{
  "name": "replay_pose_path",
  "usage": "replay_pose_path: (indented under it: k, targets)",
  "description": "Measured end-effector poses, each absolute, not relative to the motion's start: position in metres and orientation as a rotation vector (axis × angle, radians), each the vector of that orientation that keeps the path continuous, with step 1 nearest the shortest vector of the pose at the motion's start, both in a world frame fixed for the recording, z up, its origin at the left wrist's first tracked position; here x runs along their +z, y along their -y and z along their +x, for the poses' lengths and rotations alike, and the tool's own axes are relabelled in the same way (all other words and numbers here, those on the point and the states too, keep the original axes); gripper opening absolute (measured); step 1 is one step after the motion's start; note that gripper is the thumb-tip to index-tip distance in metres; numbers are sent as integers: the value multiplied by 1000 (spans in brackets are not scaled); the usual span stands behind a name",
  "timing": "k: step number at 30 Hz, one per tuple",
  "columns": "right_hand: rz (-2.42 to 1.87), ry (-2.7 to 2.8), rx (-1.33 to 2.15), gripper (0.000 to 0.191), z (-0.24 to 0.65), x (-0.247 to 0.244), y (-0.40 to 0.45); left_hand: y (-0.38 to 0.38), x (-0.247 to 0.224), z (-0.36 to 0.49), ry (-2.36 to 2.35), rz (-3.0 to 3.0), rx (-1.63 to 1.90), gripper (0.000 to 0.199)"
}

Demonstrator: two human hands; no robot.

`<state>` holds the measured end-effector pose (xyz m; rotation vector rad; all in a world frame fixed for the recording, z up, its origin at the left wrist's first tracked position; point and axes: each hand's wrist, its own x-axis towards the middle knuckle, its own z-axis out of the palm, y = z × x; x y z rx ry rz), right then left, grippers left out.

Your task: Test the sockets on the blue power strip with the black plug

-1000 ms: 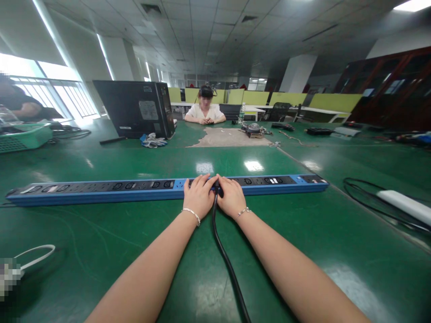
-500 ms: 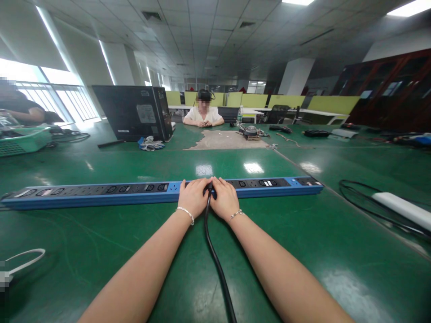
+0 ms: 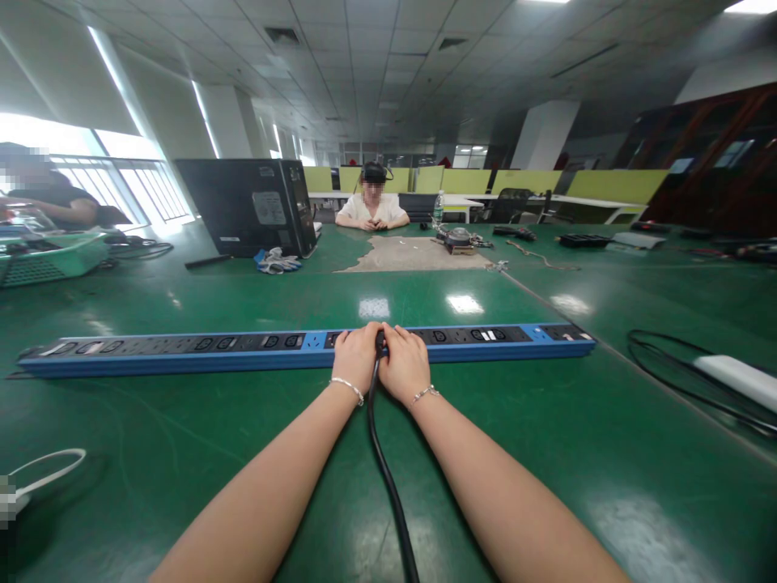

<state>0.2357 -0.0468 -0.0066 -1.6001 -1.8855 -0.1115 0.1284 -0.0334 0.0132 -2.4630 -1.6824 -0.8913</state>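
Note:
A long blue power strip point(image 3: 182, 364) with black socket panels lies across the green table. At its middle, my left hand point(image 3: 357, 354) and my right hand point(image 3: 403, 360) are closed side by side round a black plug point(image 3: 380, 340). The fingers cover most of the plug and the sockets under it. From the plug a thick black cable point(image 3: 384, 461) runs between my forearms toward the near edge of the view.
A black computer case point(image 3: 243, 206) and gloves point(image 3: 278, 261) are at the back left, beside a green basket point(image 3: 54, 259). A person point(image 3: 372, 202) sits across the table; another is far left. A white bar point(image 3: 737, 379) with black cable lies right.
The whole view has shifted slightly, so the strip and table things appear further right. Both hands remain at the plug, and they now sit closer together round it.

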Motion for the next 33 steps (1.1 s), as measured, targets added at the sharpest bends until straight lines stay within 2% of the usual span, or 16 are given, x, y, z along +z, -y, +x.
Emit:
replay_pose_path:
  k: [8, 15, 20, 23, 29, 33]
  targets:
    - [-1632, 1859, -94, 54, 233, -5, 46, 29, 0, 128, 1622, -2440, -967, 30]
    - [-1659, 1867, -123, 46, 231, -6, 47, 25, 12, 126, 1375, -2382, -1445, 31]
    - [-1651, 1928, -161, 52, 235, -10, 46, 12, 26, 77, 1685, -2051, -1687, 33]
    - [-1644, 1919, -164, 52, 234, -10, 46, 4, 28, 34, 1913, -1868, -1694, 35]
    - [-1639, 1910, -156, 52, 234, -8, 46, -2, 12, -9, 1727, -2428, -1498, 34]
    - [-1637, 1915, -157, 52, 235, -9, 45, -5, 6, -8, 1667, -2536, -1366, 34]
